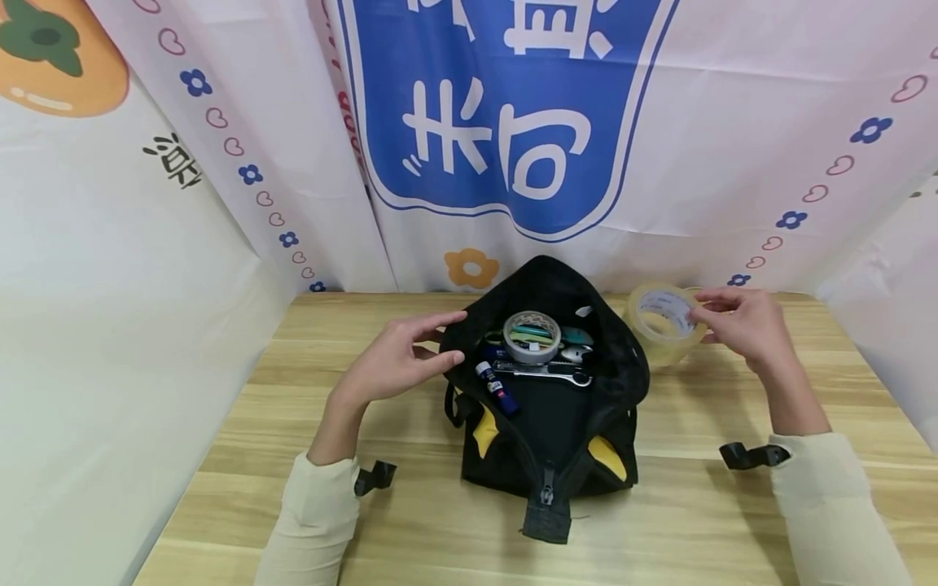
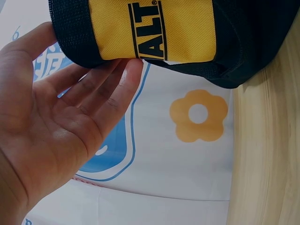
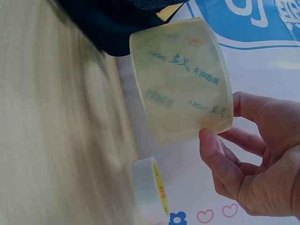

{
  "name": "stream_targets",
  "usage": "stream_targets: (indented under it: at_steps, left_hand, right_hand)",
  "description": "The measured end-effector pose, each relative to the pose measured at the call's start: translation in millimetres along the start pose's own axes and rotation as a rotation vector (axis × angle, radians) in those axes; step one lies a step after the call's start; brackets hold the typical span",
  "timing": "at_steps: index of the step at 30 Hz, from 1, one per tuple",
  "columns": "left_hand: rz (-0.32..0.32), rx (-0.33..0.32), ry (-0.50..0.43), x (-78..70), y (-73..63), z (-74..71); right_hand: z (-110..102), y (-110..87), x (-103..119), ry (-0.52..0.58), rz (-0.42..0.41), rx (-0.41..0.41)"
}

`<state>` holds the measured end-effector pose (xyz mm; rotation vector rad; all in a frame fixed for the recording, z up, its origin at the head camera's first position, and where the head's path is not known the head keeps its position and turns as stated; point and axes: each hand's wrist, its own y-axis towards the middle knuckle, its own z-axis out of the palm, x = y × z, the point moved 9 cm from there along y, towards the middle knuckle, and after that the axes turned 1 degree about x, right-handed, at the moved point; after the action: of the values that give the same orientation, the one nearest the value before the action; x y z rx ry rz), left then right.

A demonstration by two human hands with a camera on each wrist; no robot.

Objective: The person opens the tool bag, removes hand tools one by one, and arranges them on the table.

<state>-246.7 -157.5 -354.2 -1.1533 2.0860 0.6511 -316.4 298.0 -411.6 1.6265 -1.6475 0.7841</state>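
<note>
An unzipped black tool bag [image 1: 557, 431] with yellow panels sits on the table, its mouth spread wide. My left hand [image 1: 399, 358] grips the left rim of that mouth, thumb and fingers on the fabric, beside the yellow panel [image 2: 183, 28] in the left wrist view. To the right of the bag, my right hand [image 1: 747, 325] pinches a wide roll of clear packing tape [image 3: 183, 79] by its edge, tilted and held above the table. Inside the bag lie a smaller tape roll [image 1: 510, 346], a glue stick [image 1: 498, 389] and a grey-and-black utility knife [image 1: 542, 372].
A white tape roll [image 3: 145, 187] stands on the table near the back curtain [image 1: 689, 187], seen in the right wrist view. The wooden table [image 1: 278, 423] meets white cloth at the back and both sides. Black straps [image 1: 747, 456] hang at both wrists.
</note>
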Motion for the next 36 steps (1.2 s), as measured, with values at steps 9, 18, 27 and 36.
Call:
stream_targets:
  at_steps: [9,18,27,36]
  left_hand:
    - [-0.005,-0.001,0.005,-0.5,-1.3,-1.0]
    - [-0.003,0.001,0.007,-0.4,-1.8,-1.0]
    - [0.005,0.007,0.000,-0.5,-1.0,-0.3]
    - [-0.005,0.008,0.009,-0.4,-1.7,-0.5]
  right_hand:
    - [7,4.2,-13,-0.019,0.025,0.086]
    - [13,8.1,-28,0.027,0.070,0.162]
    - [18,4.8,-35,-0.028,0.126,0.209]
    - [8,4.6,-17,-0.151,0.012,0.146]
